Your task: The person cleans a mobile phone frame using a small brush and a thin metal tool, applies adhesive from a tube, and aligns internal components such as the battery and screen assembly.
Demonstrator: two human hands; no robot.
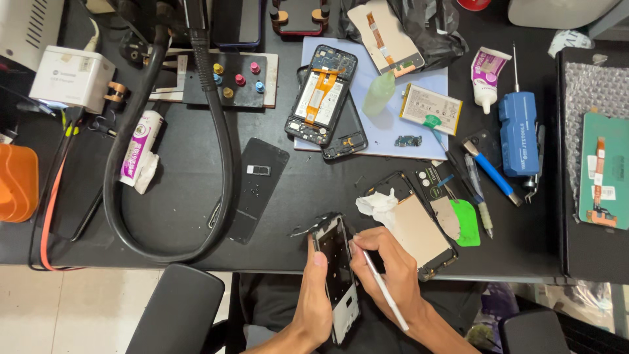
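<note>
The left hand [319, 298] grips a phone frame [340, 278] lengthwise, running away from the body, while the right hand [388, 272], just beside it, pinches a white tool [386, 293] at its edge.

both hands [313, 298] [386, 272] curled close together, fingers [319, 259] gripping.

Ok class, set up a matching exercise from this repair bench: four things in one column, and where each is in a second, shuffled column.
Things:
1. Phone frame
2. White stylus
3. Blue screwdriver
4. Orange box

Places:
A. At the bench's left edge
B. In the left hand
C. To the right, beside a glue tube
D. In the right hand

Pairs: 1-B, 2-D, 3-C, 4-A
</note>
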